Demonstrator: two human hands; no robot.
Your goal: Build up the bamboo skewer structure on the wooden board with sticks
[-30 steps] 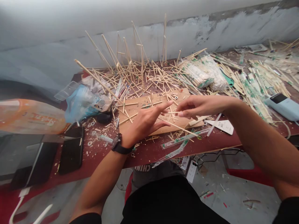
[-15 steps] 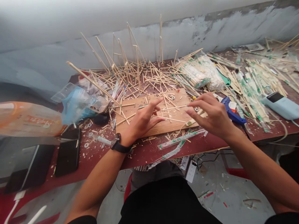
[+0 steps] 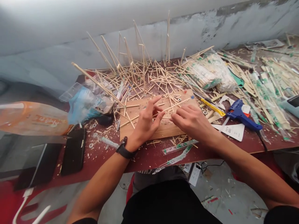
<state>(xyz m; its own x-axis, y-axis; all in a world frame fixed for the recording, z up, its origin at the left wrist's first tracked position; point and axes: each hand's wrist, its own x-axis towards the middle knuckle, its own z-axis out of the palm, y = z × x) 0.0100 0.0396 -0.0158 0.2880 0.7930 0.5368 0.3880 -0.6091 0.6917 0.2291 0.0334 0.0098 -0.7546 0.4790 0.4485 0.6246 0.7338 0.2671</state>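
- Above the wooden board [image 3: 169, 133], the left grip [image 3: 148, 120] is nearly closed: thumb and a bent finger seem to pinch the near end of a thin stick [image 3: 178, 104], while the index finger stands clear of it.
- Just right of it, the right grip [image 3: 191, 121] is bunched and curled low, fingertips at a short stick [image 3: 166, 118]; whether they squeeze it cannot be told, since the hand hides the contact.
- From the left grip, the thin stick slants away past the far side of the right grip to a blue end [image 3: 192, 97]. The short stick shows between the 2 grips; any join between the 2 sticks is hidden.
- With so slender a hold at 1 end, the thin stick could well swivel or slip if the right grip nudged its long free length.
- Sideways force between the grips might snap the short stick, or strain a join if there is 1.
- Beyond both grips, upright sticks [image 3: 143, 70] rise from a loose heap; a far reach could topple them.
- Right of the right grip lie a yellow cutter [image 3: 213, 106] and a blue glue gun [image 3: 240, 113] on the surface [image 3: 144, 160]; the forearm passes close to the gun's nozzle, so a careless sweep might knock it, or burn if it is hot.
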